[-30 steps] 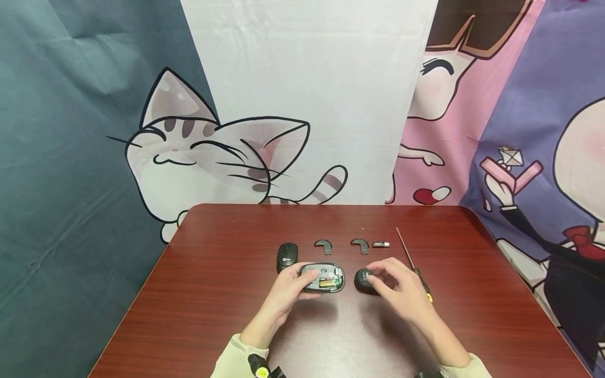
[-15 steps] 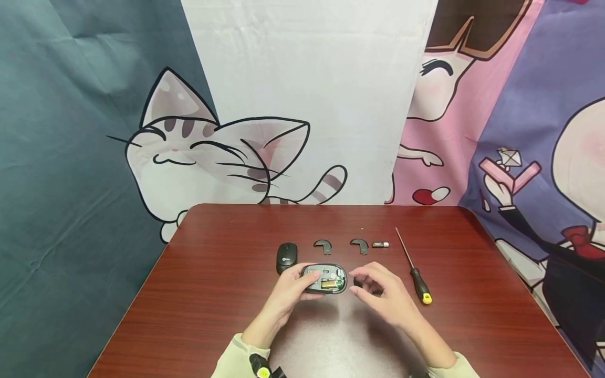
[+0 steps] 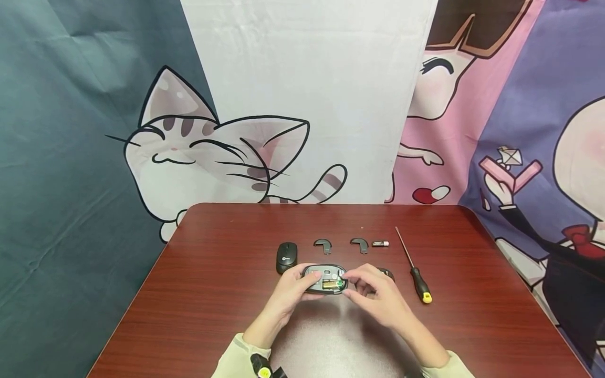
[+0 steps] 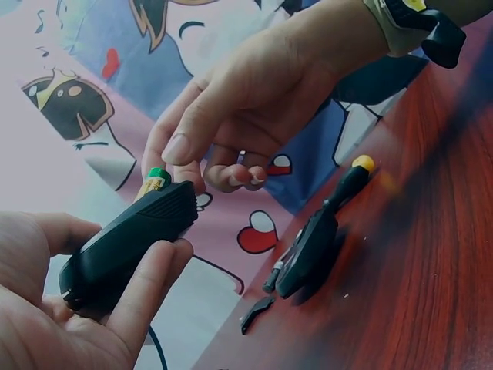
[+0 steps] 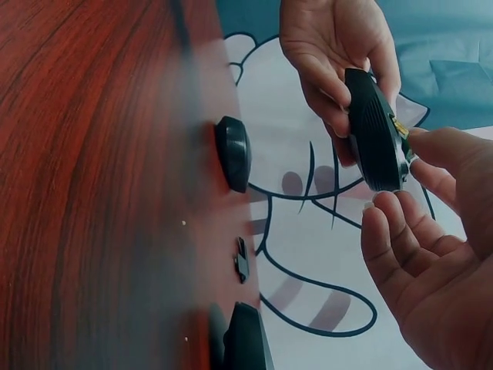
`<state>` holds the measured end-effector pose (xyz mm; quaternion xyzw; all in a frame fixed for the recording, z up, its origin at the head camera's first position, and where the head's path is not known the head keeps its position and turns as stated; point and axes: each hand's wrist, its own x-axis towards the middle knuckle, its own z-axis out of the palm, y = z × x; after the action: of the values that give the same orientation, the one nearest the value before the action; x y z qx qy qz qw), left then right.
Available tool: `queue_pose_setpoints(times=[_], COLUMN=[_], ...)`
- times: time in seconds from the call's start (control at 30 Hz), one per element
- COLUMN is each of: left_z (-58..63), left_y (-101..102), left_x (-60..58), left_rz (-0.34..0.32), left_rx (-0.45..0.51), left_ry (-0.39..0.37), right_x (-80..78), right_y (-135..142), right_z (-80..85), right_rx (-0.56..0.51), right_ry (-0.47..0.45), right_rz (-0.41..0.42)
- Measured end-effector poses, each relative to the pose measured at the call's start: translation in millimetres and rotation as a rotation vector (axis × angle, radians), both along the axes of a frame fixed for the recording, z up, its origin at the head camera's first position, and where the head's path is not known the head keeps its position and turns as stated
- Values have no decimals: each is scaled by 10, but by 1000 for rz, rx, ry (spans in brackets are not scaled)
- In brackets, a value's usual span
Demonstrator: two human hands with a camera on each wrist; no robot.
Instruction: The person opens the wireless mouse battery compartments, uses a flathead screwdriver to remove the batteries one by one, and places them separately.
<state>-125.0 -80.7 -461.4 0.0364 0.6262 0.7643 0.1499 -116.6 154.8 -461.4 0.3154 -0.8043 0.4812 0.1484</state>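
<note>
My left hand (image 3: 290,287) grips a black computer mouse (image 3: 313,286) underside up, thumb on its base. The battery compartment is uncovered, with a gold-and-green battery (image 3: 331,284) in it; in the left wrist view its green end (image 4: 159,174) sticks up above the mouse's edge. My right hand (image 3: 378,294) is at the compartment end of the mouse, thumb and forefinger slightly apart. In the right wrist view its thumb (image 5: 439,145) is close to the battery; whether it touches cannot be made out. A second black mouse (image 3: 388,273) lies on the table, mostly hidden behind the right hand.
Another black mouse (image 3: 286,256) lies left of the hands on the brown table (image 3: 212,294). Beyond the hands are two curved black covers (image 3: 324,245) and a loose battery (image 3: 380,243). A black-and-yellow screwdriver (image 3: 418,281) lies at the right. A printed cloth hangs behind.
My right hand has left the mouse on the table and moved left to the end of the held mouse. The left hand has barely moved.
</note>
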Motion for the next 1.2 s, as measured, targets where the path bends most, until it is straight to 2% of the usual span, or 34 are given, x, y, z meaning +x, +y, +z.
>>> queue_pose_setpoints(times=[0.57,1.2], left_z=[-18,-89], left_y=[22,14], left_x=[19,-1], left_rz=[-7,-12], left_rx=[-5,-37], left_ry=[0,8], right_x=[-10,8], right_y=[-29,-31], right_z=[-44,-31], right_rx=[39,140], right_ry=[42,18], right_rz=[-24,-72])
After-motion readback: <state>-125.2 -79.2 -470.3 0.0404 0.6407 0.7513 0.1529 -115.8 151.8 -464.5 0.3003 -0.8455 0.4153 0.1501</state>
